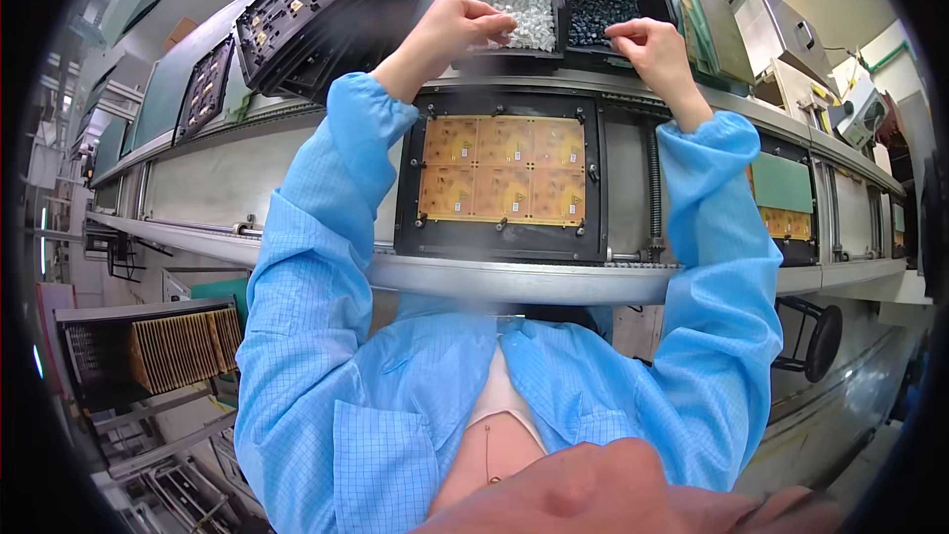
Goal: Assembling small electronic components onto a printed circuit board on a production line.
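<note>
My left hand (443,35) reaches over a black bin of small white plastic parts (534,18), its thumb and fingertips pinched together. Over the neighbouring bin, filled with small dark blue parts (599,12), my right hand (654,54) is closed in a pinch too. Whatever lies between the fingertips of either hand is too small to make out. Between my forearms, a yellow-orange circuit board panel (502,170) in six sections lies flat in a black carrier frame (405,208) with black clamps around its edge.
Black trays (306,15) with a few small parts lean at the back left. Green boards (707,30) stand right of the bins. Another carrier holds a partly covered panel (786,222) farther right. A metal rail (524,282) runs along the front; a rack of boards (183,351) stands lower left.
</note>
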A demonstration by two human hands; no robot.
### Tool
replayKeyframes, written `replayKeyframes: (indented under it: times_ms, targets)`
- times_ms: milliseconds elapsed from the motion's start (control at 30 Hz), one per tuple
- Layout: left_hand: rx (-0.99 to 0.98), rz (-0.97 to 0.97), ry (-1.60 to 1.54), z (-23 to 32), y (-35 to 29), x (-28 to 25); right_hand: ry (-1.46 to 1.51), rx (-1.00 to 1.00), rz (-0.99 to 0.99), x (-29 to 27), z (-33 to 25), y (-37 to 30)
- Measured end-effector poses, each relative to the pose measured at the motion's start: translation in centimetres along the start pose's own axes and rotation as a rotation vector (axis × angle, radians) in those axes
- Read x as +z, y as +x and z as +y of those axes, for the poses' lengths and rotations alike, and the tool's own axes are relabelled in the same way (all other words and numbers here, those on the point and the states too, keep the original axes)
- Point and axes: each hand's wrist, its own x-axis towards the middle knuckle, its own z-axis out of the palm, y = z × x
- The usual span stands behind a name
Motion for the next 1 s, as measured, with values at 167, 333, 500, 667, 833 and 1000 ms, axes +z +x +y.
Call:
replayKeyframes:
  times_ms: [167,333,500,667,833,1000]
  targets:
    - [0.037,-0.228,-0.096,0.6,-3.0,1.8,0.401,0.112,-0.107,-1.1,-1.4,-5.9]
    - [0.139,-0.204,0.234,0.0,-4.1,5.9,0.683,0.248,-0.164,0.0,-1.7,-10.3]
    - [0.432,-0.098,0.51,-1.6,-3.2,10.1,0.864,0.344,-0.104,0.9,-1.2,-11.8]
    - [0.642,0.061,0.678,-2.6,-3.3,10.5,0.876,0.335,-0.082,1.0,-1.5,-11.6]
    - [0.682,0.207,0.583,-2.7,-3.9,10.9,0.845,0.302,-0.092,0.3,-2.5,-11.2]
    - [0.732,0.276,0.651,-3.1,-3.7,10.9,0.827,0.258,-0.084,0.3,-2.8,-11.0]
